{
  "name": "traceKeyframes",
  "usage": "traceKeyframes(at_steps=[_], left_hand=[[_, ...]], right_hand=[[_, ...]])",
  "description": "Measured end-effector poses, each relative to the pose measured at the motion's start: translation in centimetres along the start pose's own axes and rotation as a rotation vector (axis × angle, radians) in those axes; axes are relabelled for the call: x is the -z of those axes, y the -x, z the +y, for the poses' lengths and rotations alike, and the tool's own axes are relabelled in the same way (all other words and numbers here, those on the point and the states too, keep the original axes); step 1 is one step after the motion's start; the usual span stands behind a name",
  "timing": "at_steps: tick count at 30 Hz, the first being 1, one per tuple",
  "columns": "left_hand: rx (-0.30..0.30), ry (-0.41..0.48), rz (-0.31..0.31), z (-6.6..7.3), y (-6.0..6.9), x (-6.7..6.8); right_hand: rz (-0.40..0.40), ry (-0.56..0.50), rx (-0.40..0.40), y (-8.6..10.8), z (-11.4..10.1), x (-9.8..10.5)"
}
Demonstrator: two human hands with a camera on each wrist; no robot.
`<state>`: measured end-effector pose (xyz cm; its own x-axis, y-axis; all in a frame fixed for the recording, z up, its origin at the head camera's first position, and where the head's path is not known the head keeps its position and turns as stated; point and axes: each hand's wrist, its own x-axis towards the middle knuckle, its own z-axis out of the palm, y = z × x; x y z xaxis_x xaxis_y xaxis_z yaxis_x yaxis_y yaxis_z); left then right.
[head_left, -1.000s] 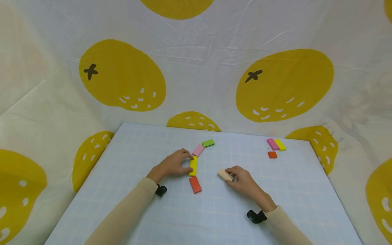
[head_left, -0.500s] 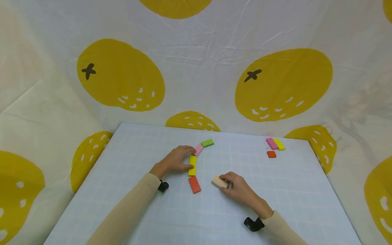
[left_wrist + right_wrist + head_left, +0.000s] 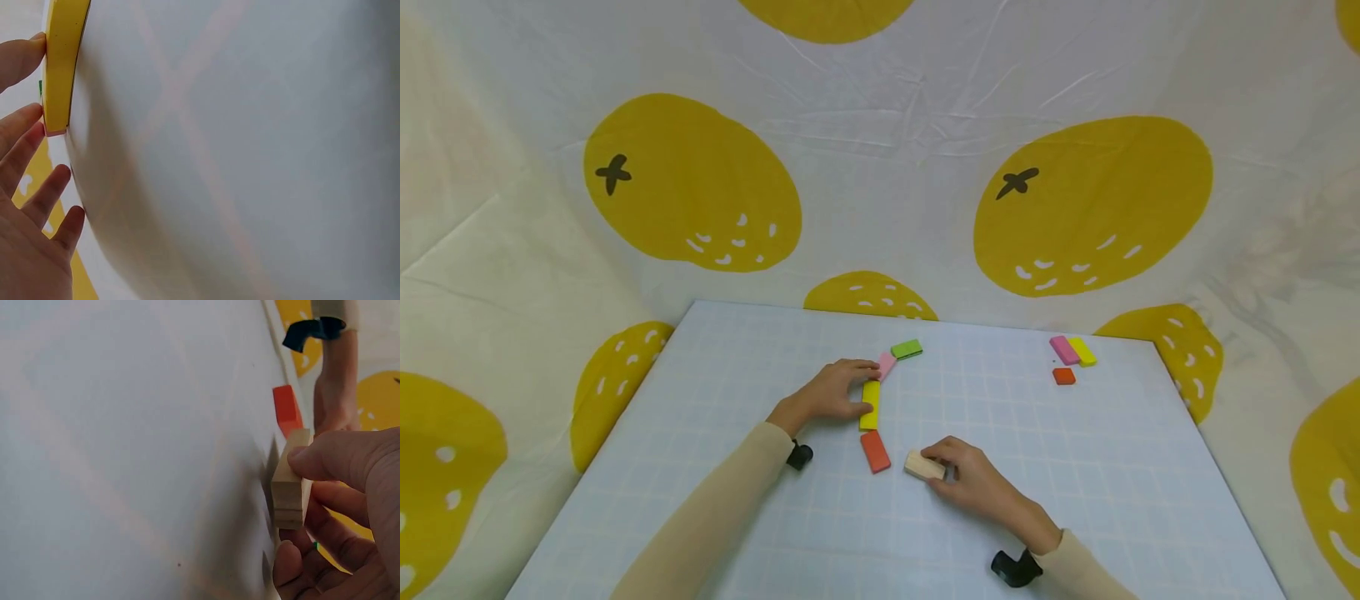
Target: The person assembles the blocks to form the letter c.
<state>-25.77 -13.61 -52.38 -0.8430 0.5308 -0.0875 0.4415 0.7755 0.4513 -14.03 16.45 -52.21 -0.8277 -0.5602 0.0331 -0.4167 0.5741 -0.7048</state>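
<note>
My left hand [image 3: 831, 390] lies beside a yellow block [image 3: 870, 417], thumb against its side. Its forefingers touch near where the yellow block meets a pink block [image 3: 887, 364], partly covered by the fingertips. In the left wrist view the thumb and fingertips are along one side of the yellow block [image 3: 62, 69], with the other fingers spread. Between thumb and fingers, my right hand [image 3: 977, 482] grips a pale wooden block [image 3: 924, 466], a seam line across its end in the right wrist view. Just left of it lies a red block [image 3: 875, 452], in line below the yellow one.
A green block [image 3: 907, 349] continues the curved row beyond the pink one. Toward the back right of the table [image 3: 1120, 467] lie a magenta block [image 3: 1063, 350], a second yellow block [image 3: 1082, 352] and an orange-red block [image 3: 1063, 377]. A patterned cloth [image 3: 887, 192] hangs behind the table.
My right hand has carried the wooden block left and nearer to me, toward the red block. The left fingertips have shifted up from the yellow block to the pink block's near end.
</note>
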Motion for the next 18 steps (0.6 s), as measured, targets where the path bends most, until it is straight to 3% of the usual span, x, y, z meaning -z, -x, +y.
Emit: traceKeyframes(at_steps=[18], left_hand=[[0.006, 0.021, -0.013, 0.3, 0.0, 0.3]], right_hand=[[-0.048, -0.046, 0.013, -0.1, -0.9, -1.1]])
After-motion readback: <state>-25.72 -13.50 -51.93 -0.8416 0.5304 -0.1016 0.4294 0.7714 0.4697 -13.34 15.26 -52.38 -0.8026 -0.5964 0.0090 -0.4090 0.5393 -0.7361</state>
